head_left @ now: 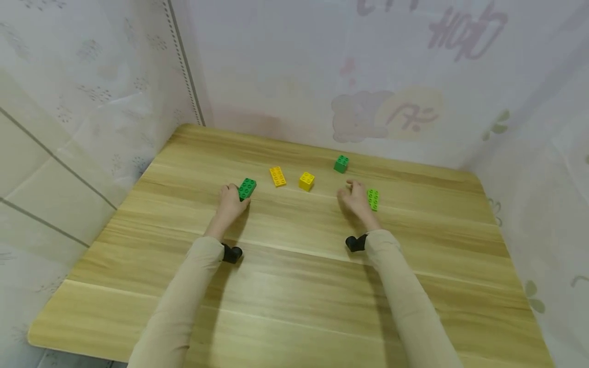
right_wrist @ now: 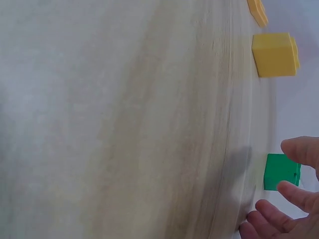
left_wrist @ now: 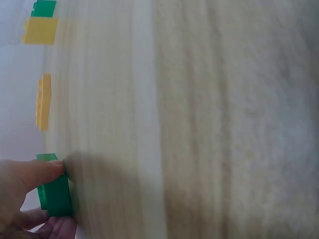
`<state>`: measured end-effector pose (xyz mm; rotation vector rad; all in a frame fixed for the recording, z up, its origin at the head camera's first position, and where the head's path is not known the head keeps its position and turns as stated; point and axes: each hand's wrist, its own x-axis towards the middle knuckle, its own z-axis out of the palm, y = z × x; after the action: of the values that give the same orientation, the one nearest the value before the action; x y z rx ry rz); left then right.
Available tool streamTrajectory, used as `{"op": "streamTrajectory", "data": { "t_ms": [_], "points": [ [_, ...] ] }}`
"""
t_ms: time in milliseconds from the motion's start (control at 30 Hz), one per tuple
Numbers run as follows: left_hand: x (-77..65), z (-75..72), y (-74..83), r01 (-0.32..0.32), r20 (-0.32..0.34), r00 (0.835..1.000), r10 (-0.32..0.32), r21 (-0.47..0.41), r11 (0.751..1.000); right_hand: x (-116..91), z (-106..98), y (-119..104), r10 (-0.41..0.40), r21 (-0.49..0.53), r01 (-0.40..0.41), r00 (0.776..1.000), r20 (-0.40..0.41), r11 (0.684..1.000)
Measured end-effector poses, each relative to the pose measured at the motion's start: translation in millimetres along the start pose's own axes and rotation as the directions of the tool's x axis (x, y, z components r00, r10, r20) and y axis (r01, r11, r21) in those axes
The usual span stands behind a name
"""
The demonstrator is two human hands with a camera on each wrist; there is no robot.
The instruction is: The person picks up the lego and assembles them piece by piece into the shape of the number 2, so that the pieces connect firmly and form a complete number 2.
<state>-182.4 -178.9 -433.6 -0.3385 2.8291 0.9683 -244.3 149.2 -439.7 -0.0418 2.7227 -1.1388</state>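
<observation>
Your 2 sleeves [head_left: 172, 317] are nearest in head view; L hand [head_left: 230, 204] grips the long green brick [head_left: 247, 188], on or just above the table [head_left: 285, 317]. R hand [head_left: 356, 201], just beside the lime brick [head_left: 374, 200], holds nothing. L wrist view: thumb & fingers pinch the brick's sides. R wrist view: fingers apart, small green block [right_wrist: 275, 172] beyond. Step looks like pickup; next move prob. calls for R fingers closing round 1 block.
</observation>
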Motion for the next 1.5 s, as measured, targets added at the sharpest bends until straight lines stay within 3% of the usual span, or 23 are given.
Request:
{"op": "streamTrajectory", "data": {
  "t_ms": [233, 367, 600, 900, 1000, 1100, 1267, 1500],
  "points": [
    [0.9, -0.4, -1.2, -0.007, 0.009, 1.0, 0.008, -0.022, 1.0, 6, 16, -10, -0.031, -0.087, 0.032, 0.999, 0.02, 0.996],
    [-1.8, 1.5, -0.7, -0.057, 0.004, 0.998, 0.057, -0.049, 0.997, 10, 30, -19, -0.062, -0.107, 0.066, 0.997, 0.042, 0.992],
    [-14.8, 9.9, 9.2, -0.085, 0.087, 0.992, 0.094, -0.102, 0.991, 17, 50, -30, -0.109, -0.098, 0.115, 0.992, 0.065, 0.988],
    [-27.4, 20.3, 27.0, -0.209, 0.159, 0.961, 0.225, -0.112, 0.972, 23, 58, -43, -0.144, -0.126, 0.151, 0.987, 0.068, 0.98],
    [-26.5, 23.4, 32.4, -0.247, 0.185, 0.947, 0.264, -0.107, 0.963, 26, 58, -46, -0.141, -0.071, 0.145, 0.988, 0.069, 0.987],
    [-24.7, 32.0, 38.9, -0.286, 0.217, 0.928, 0.302, -0.102, 0.953, 25, 55, -42, -0.112, 0.049, 0.108, 0.991, 0.08, 0.993],
    [-21.3, 42.6, 48.8, -0.327, 0.254, 0.904, 0.345, -0.112, 0.938, 22, 43, -36, -0.077, 0.243, 0.051, 0.992, 0.1, 0.969],
    [-16.7, 53.9, 62.7, -0.371, 0.29, 0.873, 0.391, -0.123, 0.92, 11, 16, -31, -0.086, 0.255, 0.069, 0.995, 0.056, 0.964]
  ]
}}
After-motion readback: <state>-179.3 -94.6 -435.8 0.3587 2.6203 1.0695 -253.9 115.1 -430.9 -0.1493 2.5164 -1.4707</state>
